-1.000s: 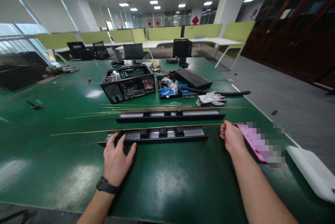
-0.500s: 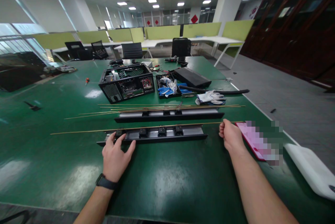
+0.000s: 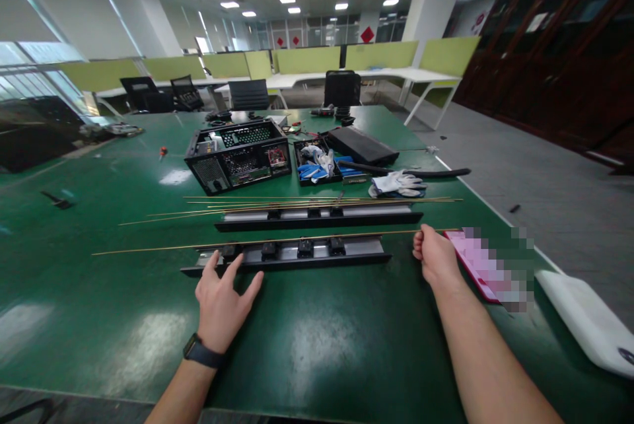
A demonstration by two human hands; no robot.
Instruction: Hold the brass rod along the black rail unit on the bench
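My left hand [image 3: 224, 302], a watch on its wrist, lies spread with its fingertips on the near left end of a long black and silver rail [image 3: 287, 255]. Several black clips sit in a row on that rail. My right hand [image 3: 433, 255] is closed in a pinch on a thin brass rod [image 3: 247, 243] near its right end. The rod runs left across the green table [image 3: 317, 351] just behind the rail. A second similar rail [image 3: 319, 216] lies further back, with several more brass rods [image 3: 277, 205] behind it.
An open black computer case [image 3: 238, 154], a black tray with blue items [image 3: 317, 163], white gloves [image 3: 399, 183] and a black flat box [image 3: 363, 145] stand at the back. A pink object [image 3: 483, 265] and a white pad [image 3: 587, 328] lie right. Office chairs and desks are beyond.
My left hand has slid slightly back and spread its fingers wider at the rail's end. My right hand keeps its pinch on the rod, barely moved.
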